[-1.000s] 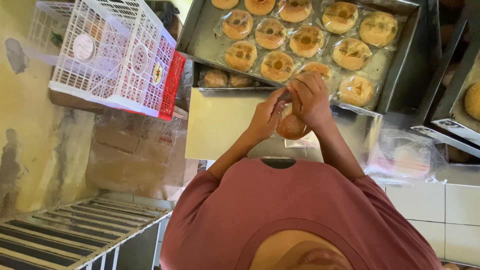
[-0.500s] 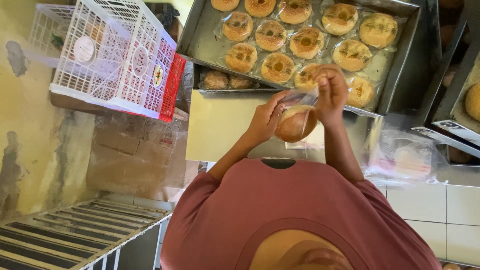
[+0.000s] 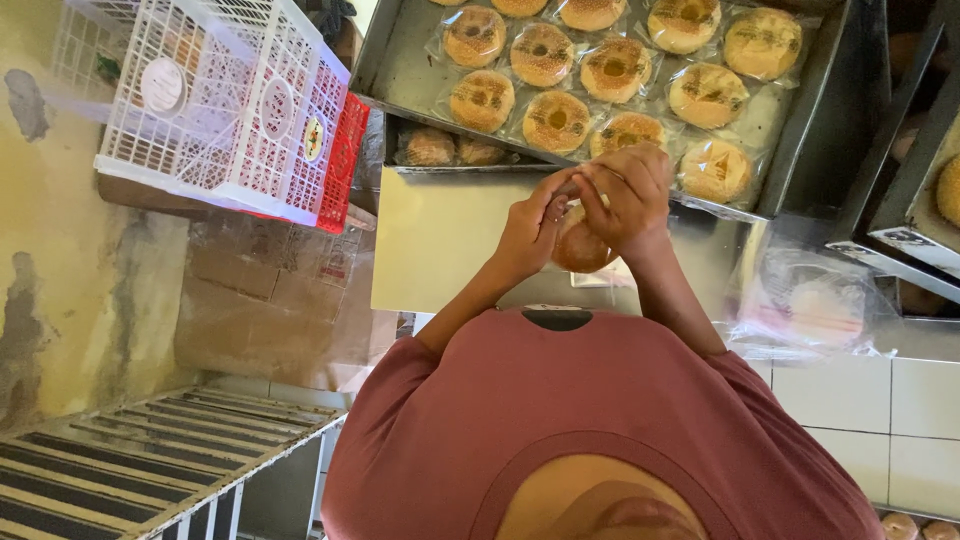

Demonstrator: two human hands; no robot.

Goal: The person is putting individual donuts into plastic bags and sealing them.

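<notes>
above metal tray (image 3: 400, 70), both hands (image 3: 600, 205) have closed together, now clenched on round bun (image 3: 582, 245).

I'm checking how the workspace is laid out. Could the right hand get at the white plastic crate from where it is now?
Probably not without letting go. The right hand is closed with the left hand around a wrapped bun, and the white crate sits well off on the far side of the left arm.

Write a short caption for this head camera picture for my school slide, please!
Both hands, left hand and right hand, hold a wrapped round bun below a metal tray of wrapped buns.
</notes>
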